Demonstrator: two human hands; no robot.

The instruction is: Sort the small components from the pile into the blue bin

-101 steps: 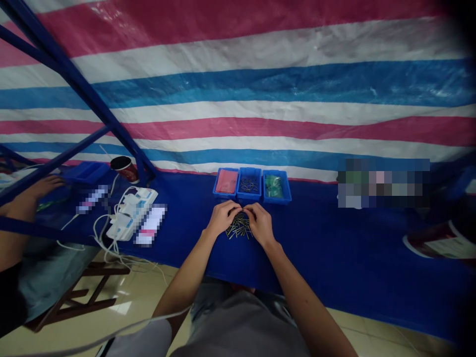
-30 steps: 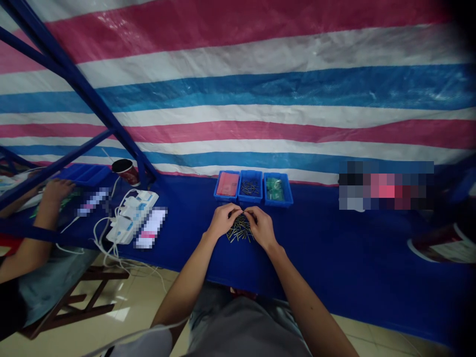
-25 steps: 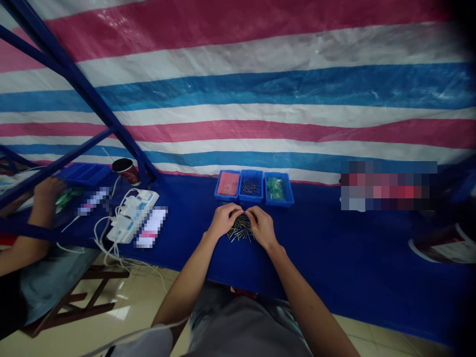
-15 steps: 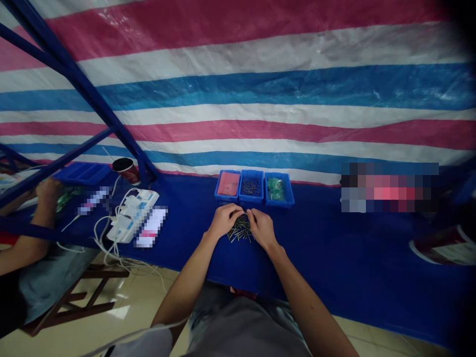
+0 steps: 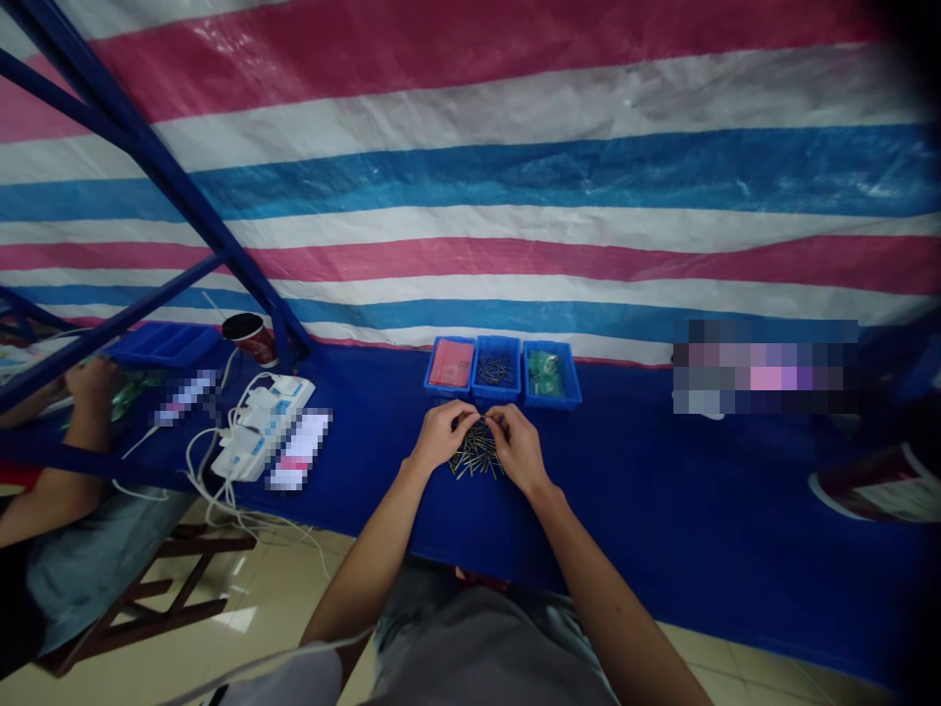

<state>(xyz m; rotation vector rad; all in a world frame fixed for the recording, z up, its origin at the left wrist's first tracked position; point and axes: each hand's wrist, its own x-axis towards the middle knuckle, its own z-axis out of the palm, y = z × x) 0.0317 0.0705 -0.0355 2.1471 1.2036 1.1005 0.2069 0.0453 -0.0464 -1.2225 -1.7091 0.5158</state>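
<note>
My left hand (image 5: 445, 433) and my right hand (image 5: 518, 443) meet almost tip to tip, fingers pinched closed. Whatever sits between the fingertips is too small to make out. Just below them, a loose pile of thin, screw-like metal pieces (image 5: 474, 456) lies on the blue tabletop (image 5: 624, 471). Beyond my hands, three small blue bins stand side by side. Pink-red flat packets fill the left bin (image 5: 451, 364). Similar thin dark pieces lie in the middle bin (image 5: 497, 370). The right bin (image 5: 551, 375) holds clear-and-green plastic bags.
Left of me are a white power strip (image 5: 263, 428) with tangled cables, a paper cup (image 5: 250, 338) and a blue divided tray (image 5: 166, 343). A co-worker's hand (image 5: 94, 380) is at the far left. A large dark-red cup (image 5: 878, 485) stands at right. Striped sheeting hangs behind.
My right hand's fingers have shifted slightly at the pinch, up and to the left. My left hand stays nearly in place. The pile and bins look the same.
</note>
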